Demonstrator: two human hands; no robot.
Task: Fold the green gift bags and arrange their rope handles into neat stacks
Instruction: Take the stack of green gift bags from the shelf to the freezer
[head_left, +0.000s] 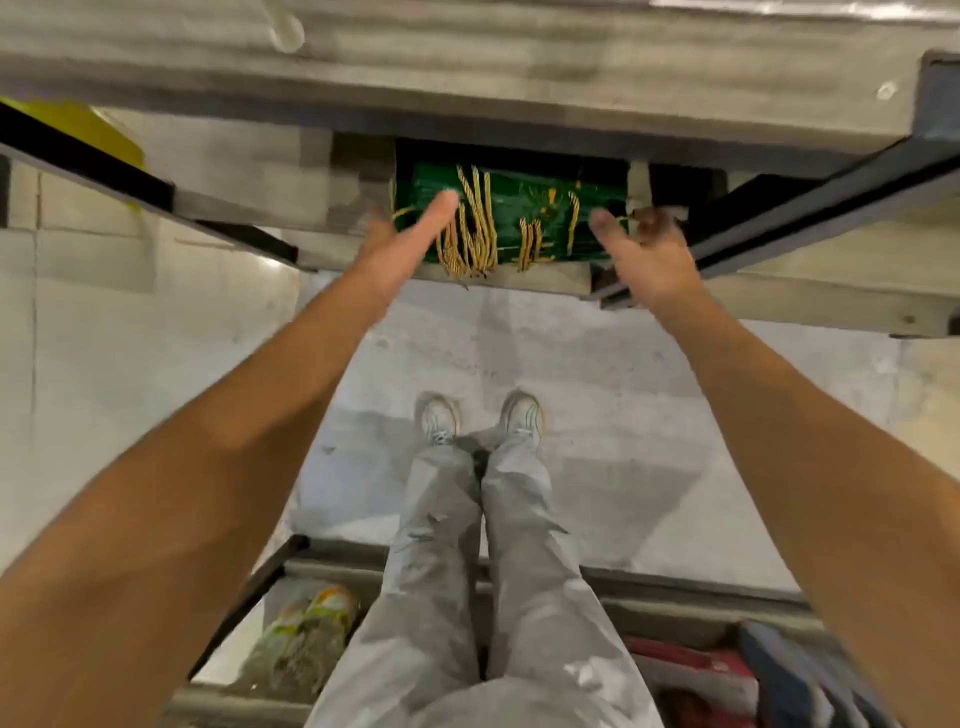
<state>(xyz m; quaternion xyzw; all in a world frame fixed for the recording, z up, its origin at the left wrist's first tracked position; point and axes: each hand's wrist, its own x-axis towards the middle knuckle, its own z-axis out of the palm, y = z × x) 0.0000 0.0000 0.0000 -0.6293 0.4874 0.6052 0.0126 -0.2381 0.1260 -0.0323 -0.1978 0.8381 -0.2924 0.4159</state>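
Two hands show, a left hand (402, 244) and a right hand (644, 254), each on one bare forearm. There is one stack of green gift bags (524, 208); the single bags in it are too blurred to count. The gold rope handles (472, 234) hang in two bunches, a larger one of many cords and a smaller one of a few. Two pale shoes (438, 415), two grey trouser legs (441, 571) and one yellow object (83, 130) complete the count.

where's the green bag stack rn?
Head view, top centre: green bag stack under the grey tabletop, between left hand and right hand.
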